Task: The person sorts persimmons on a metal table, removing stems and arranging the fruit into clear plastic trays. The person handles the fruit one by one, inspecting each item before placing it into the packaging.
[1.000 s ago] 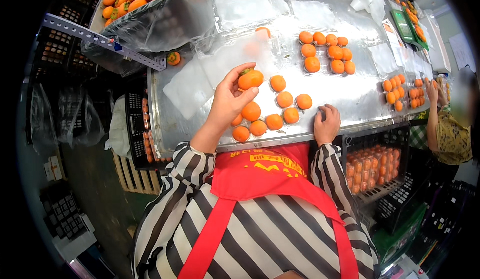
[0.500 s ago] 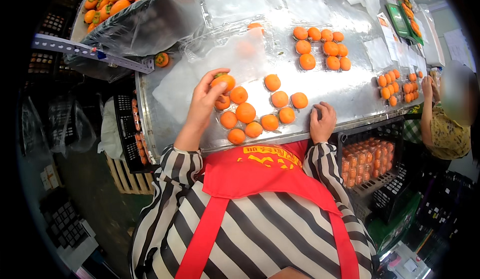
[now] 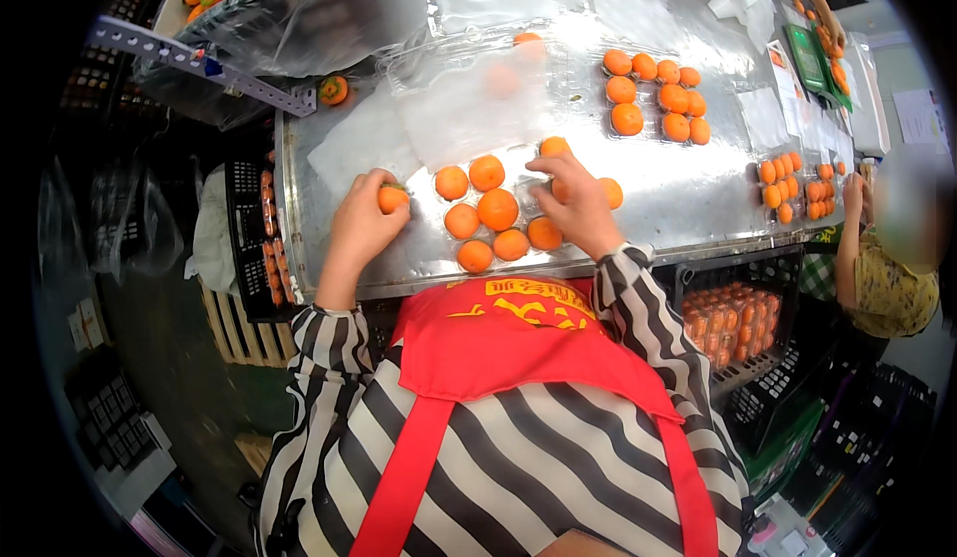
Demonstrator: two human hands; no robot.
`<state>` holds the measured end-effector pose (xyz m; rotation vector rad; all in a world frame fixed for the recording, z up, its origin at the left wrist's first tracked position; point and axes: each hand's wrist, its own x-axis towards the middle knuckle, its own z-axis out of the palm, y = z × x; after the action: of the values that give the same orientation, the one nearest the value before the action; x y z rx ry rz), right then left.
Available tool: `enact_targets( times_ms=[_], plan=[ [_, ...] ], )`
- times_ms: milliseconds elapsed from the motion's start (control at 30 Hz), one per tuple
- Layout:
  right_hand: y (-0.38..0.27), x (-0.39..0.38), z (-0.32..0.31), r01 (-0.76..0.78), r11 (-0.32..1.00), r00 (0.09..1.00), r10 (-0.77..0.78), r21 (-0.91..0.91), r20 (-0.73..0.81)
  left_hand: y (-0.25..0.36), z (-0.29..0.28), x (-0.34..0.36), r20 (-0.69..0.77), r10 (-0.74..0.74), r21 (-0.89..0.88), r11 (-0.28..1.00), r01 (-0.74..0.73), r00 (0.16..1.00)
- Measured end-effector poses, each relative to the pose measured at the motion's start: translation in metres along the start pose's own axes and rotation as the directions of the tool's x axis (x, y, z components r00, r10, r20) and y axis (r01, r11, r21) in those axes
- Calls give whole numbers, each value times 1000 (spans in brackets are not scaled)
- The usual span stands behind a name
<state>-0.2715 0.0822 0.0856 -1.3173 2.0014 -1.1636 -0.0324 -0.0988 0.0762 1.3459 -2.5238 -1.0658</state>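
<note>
Both hands have moved apart: left hand now wraps one orange fruit, right hand rests open on the pile. Sorting step; next, set it beside the others.

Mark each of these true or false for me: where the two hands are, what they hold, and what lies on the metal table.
1. The left hand holds an orange fruit. True.
2. The right hand hangs off the metal table. False: it rests among the cluster of orange fruits.
3. A clear plastic tray lies beyond the cluster. True.
4. The table holds only one group of fruit. False: a further group lies farther back.
</note>
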Motion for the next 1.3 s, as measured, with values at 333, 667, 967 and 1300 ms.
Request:
enact_targets(
  times_ms=[333,667,967,1300],
  plan=[
    [14,28,56,199,947,980,-186,-252,74,6,4,-5,68,93,205,973,-105,993],
    [-8,37,56,34,989,987,-12,-140,161,5,16,-7,-268,276,119,960,-252,923],
    [1,48,55,89,967,966,-26,-240,256,24,26,-9,-236,322,-35,940,-339,917],
    [-5,52,40,-226,957,963,190,181,193,38,25,-5,-317,339,-84,920,-382,886]
  ],
)
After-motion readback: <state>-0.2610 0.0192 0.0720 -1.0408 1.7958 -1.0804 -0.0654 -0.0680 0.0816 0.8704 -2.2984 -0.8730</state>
